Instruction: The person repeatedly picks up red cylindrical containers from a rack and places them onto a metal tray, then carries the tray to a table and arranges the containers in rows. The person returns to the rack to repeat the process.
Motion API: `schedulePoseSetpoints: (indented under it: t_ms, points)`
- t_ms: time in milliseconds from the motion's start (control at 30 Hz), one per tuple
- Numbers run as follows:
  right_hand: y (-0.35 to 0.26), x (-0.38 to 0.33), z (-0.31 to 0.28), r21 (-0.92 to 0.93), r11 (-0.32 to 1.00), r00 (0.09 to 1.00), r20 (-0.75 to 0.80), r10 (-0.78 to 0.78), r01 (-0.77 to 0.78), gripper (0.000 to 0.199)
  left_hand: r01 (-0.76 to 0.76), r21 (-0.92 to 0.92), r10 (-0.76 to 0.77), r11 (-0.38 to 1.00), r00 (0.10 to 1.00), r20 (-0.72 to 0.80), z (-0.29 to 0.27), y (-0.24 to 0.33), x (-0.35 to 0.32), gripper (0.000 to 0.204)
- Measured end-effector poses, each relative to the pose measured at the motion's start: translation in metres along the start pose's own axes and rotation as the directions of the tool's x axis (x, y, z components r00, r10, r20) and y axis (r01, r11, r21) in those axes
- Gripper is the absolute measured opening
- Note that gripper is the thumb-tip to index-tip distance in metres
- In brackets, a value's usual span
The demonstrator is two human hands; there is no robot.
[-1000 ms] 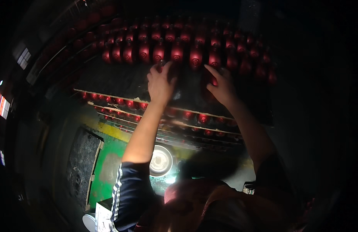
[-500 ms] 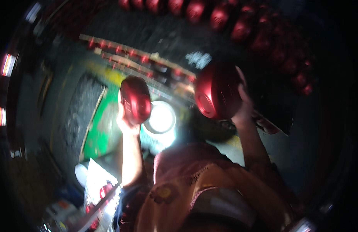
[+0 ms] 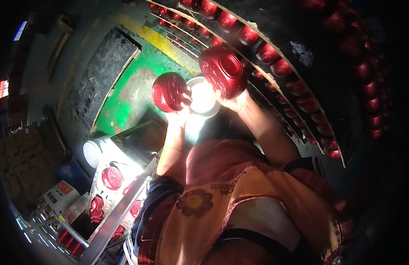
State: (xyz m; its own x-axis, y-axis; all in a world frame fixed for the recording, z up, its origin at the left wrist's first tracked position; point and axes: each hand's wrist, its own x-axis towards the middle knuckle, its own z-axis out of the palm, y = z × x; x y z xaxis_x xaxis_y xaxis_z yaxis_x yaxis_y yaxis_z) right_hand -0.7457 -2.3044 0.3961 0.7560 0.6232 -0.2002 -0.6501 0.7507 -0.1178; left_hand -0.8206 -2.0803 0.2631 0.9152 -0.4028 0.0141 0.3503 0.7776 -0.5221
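Note:
My left hand (image 3: 181, 109) grips a shiny red bowl (image 3: 170, 92) turned bottom-up toward me. My right hand (image 3: 233, 102) holds a second red bowl (image 3: 222, 70), also bottom side showing, a little higher and to the right. Both bowls hover just over a bright round lamp (image 3: 202, 98) that glares between them. Behind the right bowl curves a dark rack (image 3: 297, 53) lined with rows of several more red bowls (image 3: 266, 53).
Green floor with a yellow stripe (image 3: 158, 39) and a dark mat (image 3: 103, 75) lies to the left. Low on the left stands a metal bench (image 3: 120, 207) with red bowls (image 3: 111, 177), a white round container (image 3: 95, 150) and a small control box (image 3: 61, 194).
Both hands took a red bowl each from the rack and brought them down over the lamp. My view swung left and down, so the rack moved to the upper right.

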Motion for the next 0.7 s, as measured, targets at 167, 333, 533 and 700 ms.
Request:
schedulePoseSetpoints:
  t_ms: [167,333,533,700]
  points:
    - [0.018,0.018,-0.005,0.175,0.981,0.996,0.051,0.077,-0.084,0.048,0.044,-0.05,-0.043,0.998,0.999,0.017,-0.002,0.022,0.007,0.071]
    - [0.041,0.004,-0.015,0.038,0.999,0.999,0.035,-0.03,0.029,0.05,0.032,-0.003,-0.032,0.999,0.998,0.048,0.002,0.017,-0.015,0.07]
    - [0.052,-0.042,-0.066,0.312,0.805,0.849,0.349,0.398,-0.505,0.061,-0.214,0.414,0.231,0.885,0.973,0.01,-0.018,-0.055,-0.114,0.067]
    - [0.069,-0.135,-0.117,0.236,0.767,0.798,0.278,0.535,-0.596,0.072,-0.308,0.663,0.433,0.683,0.901,-0.027,-0.052,-0.147,-0.216,0.065]
